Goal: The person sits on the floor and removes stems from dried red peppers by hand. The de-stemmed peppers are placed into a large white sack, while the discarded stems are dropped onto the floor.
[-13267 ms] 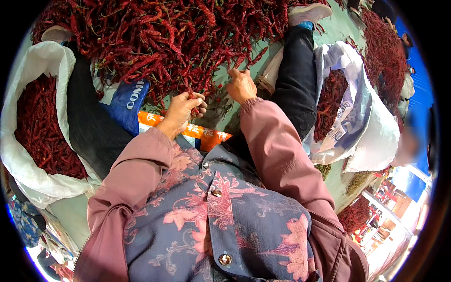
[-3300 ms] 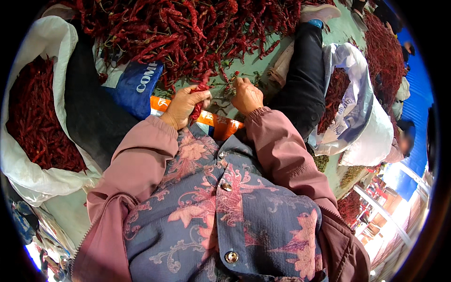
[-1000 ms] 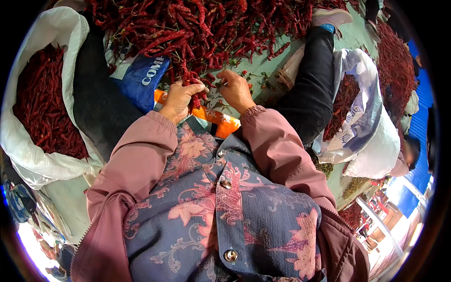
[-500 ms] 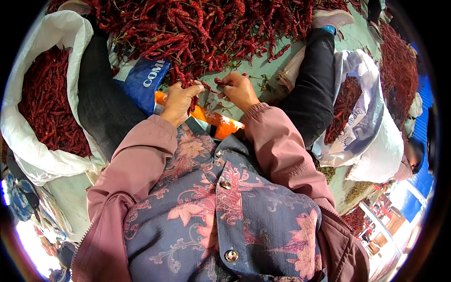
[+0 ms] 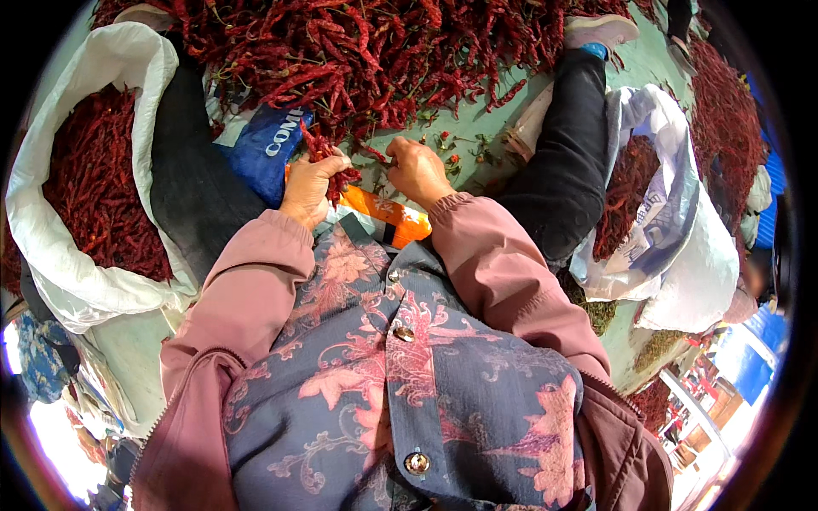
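A small bunch of dried red chilies point(image 5: 322, 155) sticks out on both sides of my left hand point(image 5: 305, 194), which is closed around it. Across a short gap, my right hand point(image 5: 420, 175) is curled with thumb and fingers pinched. One dried chili point(image 5: 373, 154) extends leftward from those fingertips. Just beyond both hands spreads a big heap of dried red chilies point(image 5: 366, 60), many with stems. Beneath the hands lie a blue plastic bag point(image 5: 260, 145) and an orange printed wrapper point(image 5: 407, 225).
At the left stands an open white sack point(image 5: 25, 192) filled with chilies; another white sack point(image 5: 694, 281) with chilies is at the right. My legs point(image 5: 558, 162) stretch out around the heap. Broken stems and bits point(image 5: 452, 157) litter the green floor point(image 5: 528, 94). More chilies point(image 5: 724, 128) are piled far right.
My left hand has tilted and drawn slightly left, its bunch now pointing up. The right hand has shifted a little left, its knuckles turned more upward.
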The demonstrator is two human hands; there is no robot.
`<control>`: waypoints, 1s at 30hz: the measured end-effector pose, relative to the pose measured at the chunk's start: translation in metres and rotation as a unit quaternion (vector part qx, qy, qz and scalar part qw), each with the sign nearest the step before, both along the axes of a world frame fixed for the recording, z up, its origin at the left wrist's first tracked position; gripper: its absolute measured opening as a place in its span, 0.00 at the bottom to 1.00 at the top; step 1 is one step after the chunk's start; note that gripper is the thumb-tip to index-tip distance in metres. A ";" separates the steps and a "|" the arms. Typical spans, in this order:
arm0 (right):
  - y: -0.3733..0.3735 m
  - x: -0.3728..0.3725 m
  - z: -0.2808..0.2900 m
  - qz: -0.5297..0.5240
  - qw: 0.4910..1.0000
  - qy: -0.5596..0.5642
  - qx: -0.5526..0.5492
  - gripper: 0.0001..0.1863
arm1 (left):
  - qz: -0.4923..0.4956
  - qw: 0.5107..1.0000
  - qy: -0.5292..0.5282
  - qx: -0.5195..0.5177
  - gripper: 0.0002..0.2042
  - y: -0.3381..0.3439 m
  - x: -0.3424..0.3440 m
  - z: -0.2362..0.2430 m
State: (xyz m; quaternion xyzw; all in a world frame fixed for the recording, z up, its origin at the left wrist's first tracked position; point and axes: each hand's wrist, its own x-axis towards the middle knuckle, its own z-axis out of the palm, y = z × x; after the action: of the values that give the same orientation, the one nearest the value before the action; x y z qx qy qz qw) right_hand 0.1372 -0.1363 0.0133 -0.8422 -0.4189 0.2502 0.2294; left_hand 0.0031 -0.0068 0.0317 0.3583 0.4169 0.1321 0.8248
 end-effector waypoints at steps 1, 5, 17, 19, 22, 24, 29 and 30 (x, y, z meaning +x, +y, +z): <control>0.005 -0.004 -0.003 0.004 0.999 -0.035 -0.023 0.13 | -0.002 1.000 -0.002 -0.008 0.06 0.001 -0.002 -0.002; 0.010 -0.009 -0.018 0.033 0.990 -0.105 -0.087 0.11 | -0.020 0.999 -0.002 -0.026 0.06 0.001 -0.005 0.006; -0.015 -0.003 0.018 -0.177 0.864 0.468 0.055 0.05 | -0.056 0.998 0.001 -0.027 0.07 -0.021 0.012 0.003; -0.016 -0.008 0.025 -0.187 0.857 0.477 0.044 0.05 | -0.076 0.996 -0.016 -0.044 0.08 -0.022 0.017 0.008; -0.019 -0.012 0.030 -0.219 0.832 0.508 0.033 0.04 | -0.090 0.994 -0.027 -0.049 0.08 -0.024 0.021 0.013; -0.022 -0.014 0.027 -0.234 0.801 0.549 0.038 0.04 | -0.092 0.993 -0.038 -0.058 0.07 -0.025 0.021 0.012; -0.025 -0.019 0.036 -0.299 0.692 0.652 0.085 0.03 | -0.056 0.997 -0.027 -0.054 0.06 -0.033 0.025 0.017; -0.025 -0.019 0.037 -0.307 0.684 0.656 0.088 0.03 | -0.052 0.997 -0.029 -0.038 0.05 -0.034 0.025 0.018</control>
State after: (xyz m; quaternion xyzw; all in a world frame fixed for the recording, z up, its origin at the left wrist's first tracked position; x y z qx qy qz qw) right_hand 0.1185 -0.1615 0.0499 -0.5199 0.1005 0.6163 0.5829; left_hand 0.0285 -0.0410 0.0500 0.3444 0.3782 0.0832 0.8552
